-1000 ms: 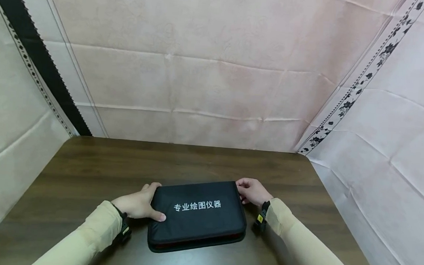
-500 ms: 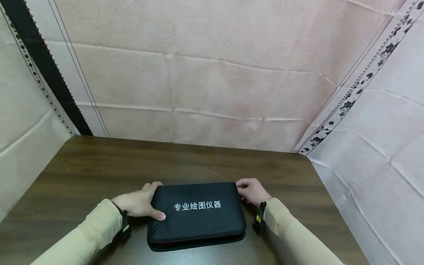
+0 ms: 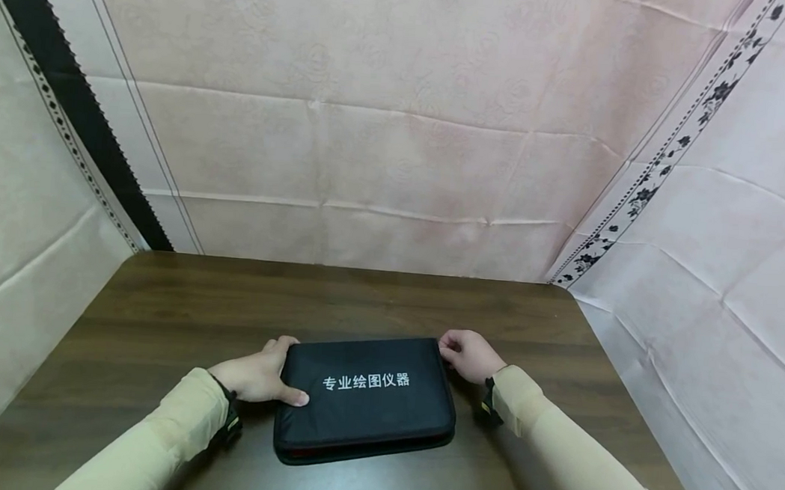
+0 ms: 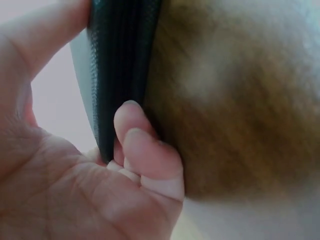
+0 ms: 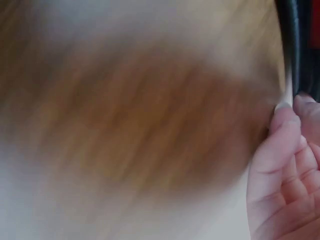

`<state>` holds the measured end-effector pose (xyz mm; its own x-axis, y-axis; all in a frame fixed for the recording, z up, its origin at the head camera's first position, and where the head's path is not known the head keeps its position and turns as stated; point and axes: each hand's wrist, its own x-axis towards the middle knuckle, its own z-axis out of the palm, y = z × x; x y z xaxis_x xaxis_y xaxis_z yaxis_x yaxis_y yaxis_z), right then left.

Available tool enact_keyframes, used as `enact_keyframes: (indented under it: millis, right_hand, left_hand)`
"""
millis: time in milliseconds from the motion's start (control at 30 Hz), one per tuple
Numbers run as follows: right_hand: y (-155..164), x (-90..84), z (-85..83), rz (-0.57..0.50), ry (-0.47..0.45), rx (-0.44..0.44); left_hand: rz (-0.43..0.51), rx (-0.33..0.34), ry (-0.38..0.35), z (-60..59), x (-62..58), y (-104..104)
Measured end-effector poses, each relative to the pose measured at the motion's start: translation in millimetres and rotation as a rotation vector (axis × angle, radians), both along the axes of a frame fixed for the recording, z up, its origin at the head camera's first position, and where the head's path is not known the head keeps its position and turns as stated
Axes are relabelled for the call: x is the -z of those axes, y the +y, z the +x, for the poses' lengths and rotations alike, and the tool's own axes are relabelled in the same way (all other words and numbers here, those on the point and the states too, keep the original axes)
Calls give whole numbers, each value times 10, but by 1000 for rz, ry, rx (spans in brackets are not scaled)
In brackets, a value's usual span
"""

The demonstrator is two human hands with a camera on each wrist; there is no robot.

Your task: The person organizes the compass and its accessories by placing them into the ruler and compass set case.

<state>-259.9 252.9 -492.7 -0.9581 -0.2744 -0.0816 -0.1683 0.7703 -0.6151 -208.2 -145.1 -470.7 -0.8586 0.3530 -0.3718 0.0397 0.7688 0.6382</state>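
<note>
A flat black zip case [image 3: 365, 412] with white Chinese lettering lies on the table, slightly turned. My left hand [image 3: 259, 375] grips its left side, thumb on the lid; the left wrist view shows that hand's curled fingers [image 4: 150, 155] against the case's edge [image 4: 120, 65]. At the far right corner my right hand [image 3: 470, 356] pinches the zipper along the edge, thumb and index finger together. The zipper pull itself is hidden by those fingers. In the right wrist view, red lining shows beside the dark edge [image 5: 294, 55]. A dark gap with some red runs along the near side.
The brown wood-grain table [image 3: 193, 300] extends around the case. Pale cloth [image 3: 370, 161] hangs behind it, and more cloth [image 3: 719, 310] with a floral border hangs at the right. A black band [image 3: 84, 106] runs down the cloth at the left.
My right hand has turned slightly at the wrist and shifted a touch to the right, staying at the far right corner. The left hand and the case have hardly moved.
</note>
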Motion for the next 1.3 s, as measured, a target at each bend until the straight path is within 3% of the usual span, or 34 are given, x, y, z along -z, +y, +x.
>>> enact_keyframes:
  millis: [267,533,667,833,933,1033,1167,1300]
  right_hand:
    - [53,-53,107,58,57,-51]
    - [-96,-5,41,105,104,-8]
    - [-196,2,-55,137,116,26]
    - [-284,-20,-240,194,104,88]
    - [-282,-29,-361,218,75,105]
    - [-246,-38,-415,193,29,111]
    - [-182,-43,-386,114,-21,125]
    - [-136,-41,-367,75,-25,152]
  left_hand:
    - [-3,-25,-9,16,23,-31]
    - [43,-12,48,-4,-5,1]
    - [85,-22,114,-95,28,9]
    - [100,-77,174,-320,78,34]
    - [70,-116,139,-442,73,79]
    - [44,-112,80,-515,71,84]
    - [81,-57,16,-540,80,33]
    - [91,-40,6,-524,63,69]
